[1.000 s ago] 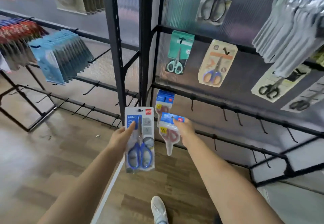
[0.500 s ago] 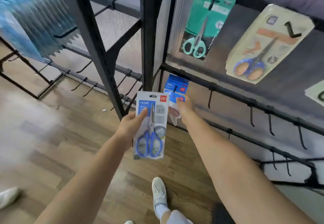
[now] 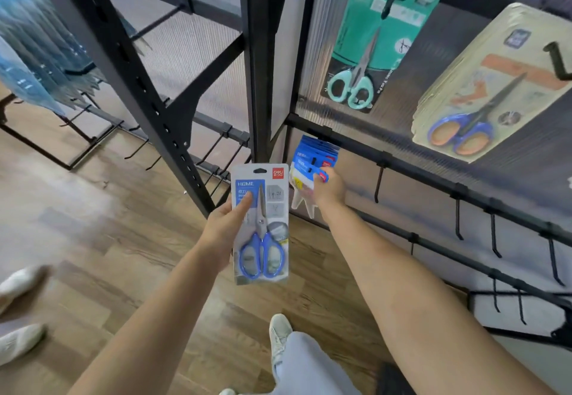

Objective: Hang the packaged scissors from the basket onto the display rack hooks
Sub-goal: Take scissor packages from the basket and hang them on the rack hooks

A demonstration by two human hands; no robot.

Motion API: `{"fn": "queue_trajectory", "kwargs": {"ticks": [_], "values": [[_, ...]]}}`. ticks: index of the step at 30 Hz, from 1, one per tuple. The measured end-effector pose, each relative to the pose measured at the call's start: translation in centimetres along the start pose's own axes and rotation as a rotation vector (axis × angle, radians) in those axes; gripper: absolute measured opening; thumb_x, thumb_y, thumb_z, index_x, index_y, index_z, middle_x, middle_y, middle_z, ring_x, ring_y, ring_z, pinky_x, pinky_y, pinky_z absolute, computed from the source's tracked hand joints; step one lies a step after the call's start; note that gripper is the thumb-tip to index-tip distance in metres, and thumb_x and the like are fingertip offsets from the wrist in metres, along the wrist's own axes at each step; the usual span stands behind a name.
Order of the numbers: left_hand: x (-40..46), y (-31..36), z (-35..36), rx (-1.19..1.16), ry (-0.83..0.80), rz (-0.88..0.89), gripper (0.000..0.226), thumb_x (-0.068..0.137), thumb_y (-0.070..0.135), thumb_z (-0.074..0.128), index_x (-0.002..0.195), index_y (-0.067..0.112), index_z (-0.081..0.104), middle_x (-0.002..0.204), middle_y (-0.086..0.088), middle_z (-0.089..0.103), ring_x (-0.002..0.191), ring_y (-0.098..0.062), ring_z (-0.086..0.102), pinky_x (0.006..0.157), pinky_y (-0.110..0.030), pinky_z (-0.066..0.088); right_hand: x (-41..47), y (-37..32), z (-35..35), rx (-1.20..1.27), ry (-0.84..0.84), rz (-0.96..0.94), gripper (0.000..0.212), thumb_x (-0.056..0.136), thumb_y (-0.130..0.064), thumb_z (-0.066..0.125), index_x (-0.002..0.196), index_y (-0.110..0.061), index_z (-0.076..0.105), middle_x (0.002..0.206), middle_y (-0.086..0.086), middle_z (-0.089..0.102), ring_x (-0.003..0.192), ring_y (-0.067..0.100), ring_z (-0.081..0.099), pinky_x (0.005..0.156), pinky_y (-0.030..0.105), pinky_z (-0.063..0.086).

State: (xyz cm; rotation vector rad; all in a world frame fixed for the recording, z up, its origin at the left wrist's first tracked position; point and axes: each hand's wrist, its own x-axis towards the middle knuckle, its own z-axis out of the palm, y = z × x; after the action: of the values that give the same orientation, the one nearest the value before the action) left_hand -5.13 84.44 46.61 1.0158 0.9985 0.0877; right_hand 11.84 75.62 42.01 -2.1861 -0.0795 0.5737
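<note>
My left hand [image 3: 227, 224] grips a grey-carded pack of blue-handled scissors [image 3: 260, 224] upright by its left edge, thumb across the front. My right hand [image 3: 328, 190] pinches a small blue-topped scissors pack [image 3: 305, 175] at the low rack rail [image 3: 402, 162], right against a bunch of like packs [image 3: 318, 148] hanging on a hook there. Whether the held pack is on the hook I cannot tell. The basket is out of view.
Teal scissors packs [image 3: 374, 38] and cream packs with blue-orange scissors [image 3: 489, 85] hang above. Several bare black hooks [image 3: 458, 218] line the lower rails to the right. A black upright post [image 3: 257, 63] stands between racks. Light-blue packs [image 3: 34, 51] hang at left; another person's white shoes [image 3: 18, 311] stand on the wood floor.
I have leaned in closer to the rack. My right hand carried the small blue-topped pack up and forward to the hanging bunch. My left hand kept its pack steady.
</note>
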Motion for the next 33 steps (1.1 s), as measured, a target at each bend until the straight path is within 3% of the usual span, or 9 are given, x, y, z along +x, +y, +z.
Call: {"fn": "queue_trajectory", "kwargs": {"ticks": [2,8,14,17,22,25,29,31,33], "values": [[0.3,0.0,0.0,0.004,-0.006,0.000,0.021,0.091,0.037,0.056,0.093,0.018,0.063,0.073,0.003,0.073,0.064,-0.013,0.071,0.050,-0.025,0.054,0.3,0.0,-0.1,-0.006,0.007,0.001,0.029,0.099,-0.012,0.044,0.126,-0.003,0.050,0.130,0.013,0.054,0.117,0.024,0.055,0.055,0.013,0.037],[1.0,-0.2,0.4,0.007,-0.018,-0.002,0.022,0.090,0.036,0.057,0.098,0.017,0.064,0.081,0.001,0.074,0.070,-0.015,0.072,0.058,-0.029,0.054,2.1,-0.3,-0.2,-0.116,0.055,-0.053,0.029,0.099,-0.011,0.043,0.125,0.000,0.051,0.132,0.016,0.054,0.120,0.026,0.052,0.073,0.019,0.037],[1.7,-0.1,0.6,0.032,0.021,-0.017,0.028,0.088,0.039,0.060,0.101,0.015,0.066,0.088,-0.002,0.075,0.077,-0.018,0.072,0.065,-0.033,0.054,3.1,-1.0,-0.4,-0.330,0.031,-0.052,0.030,0.102,-0.016,0.037,0.123,0.001,0.050,0.130,0.016,0.054,0.119,0.028,0.050,0.065,0.022,0.028],[1.8,0.0,0.7,0.055,0.010,-0.022,0.028,0.088,0.040,0.060,0.101,0.016,0.065,0.086,-0.002,0.075,0.078,-0.018,0.072,0.063,-0.032,0.055,2.8,-1.1,-0.5,-0.345,0.009,-0.036,0.031,0.101,-0.019,0.040,0.122,0.000,0.052,0.128,0.016,0.055,0.118,0.028,0.051,0.071,0.023,0.032],[1.2,0.0,1.3,0.093,-0.016,-0.013,0.029,0.087,0.042,0.061,0.098,0.017,0.067,0.092,-0.005,0.074,0.086,-0.024,0.071,0.081,-0.042,0.055,0.7,-1.0,-2.3,-0.261,-0.052,-0.017,0.028,0.094,-0.013,0.051,0.121,-0.005,0.051,0.119,0.010,0.060,0.104,0.021,0.057,0.071,0.022,0.037],[-0.2,0.0,1.8,0.107,-0.060,-0.006,0.027,0.087,0.041,0.061,0.098,0.017,0.066,0.088,-0.004,0.074,0.083,-0.024,0.071,0.079,-0.042,0.056,-0.9,-1.2,-3.6,-0.219,-0.064,-0.049,0.025,0.093,-0.017,0.053,0.116,-0.008,0.056,0.111,0.008,0.063,0.100,0.021,0.060,0.066,0.025,0.041],[-2.6,-0.3,2.2,0.165,-0.098,0.007,0.038,0.082,0.045,0.065,0.102,0.014,0.066,0.091,-0.007,0.074,0.087,-0.026,0.071,0.086,-0.049,0.054,-5.4,-2.7,-6.2,0.077,-0.118,-0.043,0.037,0.100,-0.034,0.040,0.113,-0.007,0.062,0.107,0.012,0.067,0.097,0.024,0.064,0.088,0.039,0.050],[-4.2,-0.8,2.4,0.200,-0.140,0.037,0.041,0.081,0.047,0.064,0.103,0.013,0.065,0.091,-0.007,0.074,0.086,-0.026,0.071,0.084,-0.048,0.055,-8.8,-3.2,-7.8,0.209,-0.139,-0.078,0.044,0.101,-0.040,0.035,0.110,-0.007,0.062,0.102,0.010,0.068,0.085,0.018,0.065,0.083,0.034,0.052],[-6.3,-1.2,2.7,0.220,-0.191,0.054,0.038,0.084,0.045,0.062,0.104,0.013,0.064,0.085,-0.004,0.075,0.077,-0.022,0.072,0.071,-0.040,0.057,-12.4,-3.4,-9.5,0.249,-0.173,-0.139,0.045,0.101,-0.041,0.033,0.109,-0.006,0.061,0.093,0.006,0.067,0.077,0.011,0.063,0.070,0.022,0.051]]}}
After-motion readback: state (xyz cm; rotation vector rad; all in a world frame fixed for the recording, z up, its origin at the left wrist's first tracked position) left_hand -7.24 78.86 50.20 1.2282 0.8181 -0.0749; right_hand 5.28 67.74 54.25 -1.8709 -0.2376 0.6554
